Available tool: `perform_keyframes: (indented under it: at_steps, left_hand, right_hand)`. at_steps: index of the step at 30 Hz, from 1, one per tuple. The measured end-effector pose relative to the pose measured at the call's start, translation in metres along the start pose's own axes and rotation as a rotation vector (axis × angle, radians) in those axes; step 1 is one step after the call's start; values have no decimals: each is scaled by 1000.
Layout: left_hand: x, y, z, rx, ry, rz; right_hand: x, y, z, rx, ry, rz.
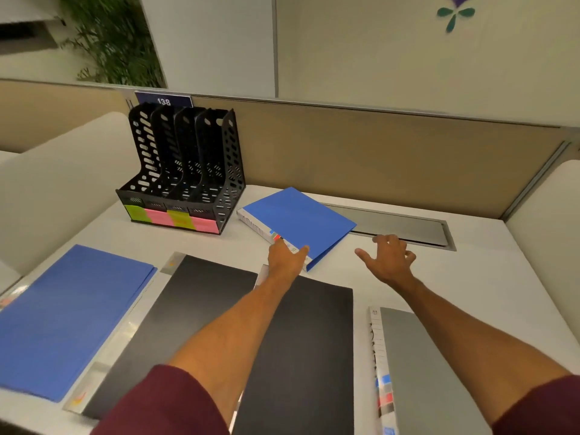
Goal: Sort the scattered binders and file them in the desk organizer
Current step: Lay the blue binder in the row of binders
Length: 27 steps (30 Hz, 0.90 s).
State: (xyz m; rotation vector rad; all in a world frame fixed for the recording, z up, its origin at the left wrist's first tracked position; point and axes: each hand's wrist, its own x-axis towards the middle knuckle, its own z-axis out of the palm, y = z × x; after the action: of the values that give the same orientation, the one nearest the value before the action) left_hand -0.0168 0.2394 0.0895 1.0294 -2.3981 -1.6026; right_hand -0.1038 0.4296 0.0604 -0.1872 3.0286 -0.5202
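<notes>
The left hand (287, 257) grips the near corner of the thick blue binder (301, 221), which lies on the white desk (470, 277) just right of the black desk organizer (185, 171) (its four slots are empty). The right hand (387, 260) hovers beside it, fingers spread, holding nothing.

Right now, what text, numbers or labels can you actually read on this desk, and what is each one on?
"138": white digits on the dark blue sign behind the black desk organizer.
Spine print on the blue binder under the left hand: too blurred.
Spine print on the grey binder: too small.
Coloured labels on the organizer's front: no legible writing.
</notes>
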Motion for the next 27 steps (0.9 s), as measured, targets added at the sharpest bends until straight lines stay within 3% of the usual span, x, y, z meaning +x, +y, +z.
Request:
perform_keyframes:
  at_steps: [13, 20, 27]
  left_hand:
    - [136, -22, -3, -107, -5, -304]
    - [165, -35, 16, -145, 36, -465]
    - [178, -34, 42, -198, 87, -493]
  right_hand:
    - [117, -27, 57, -163, -84, 29]
    - [164, -34, 82, -64, -111, -20]
    - [199, -34, 99, 93, -325, -33]
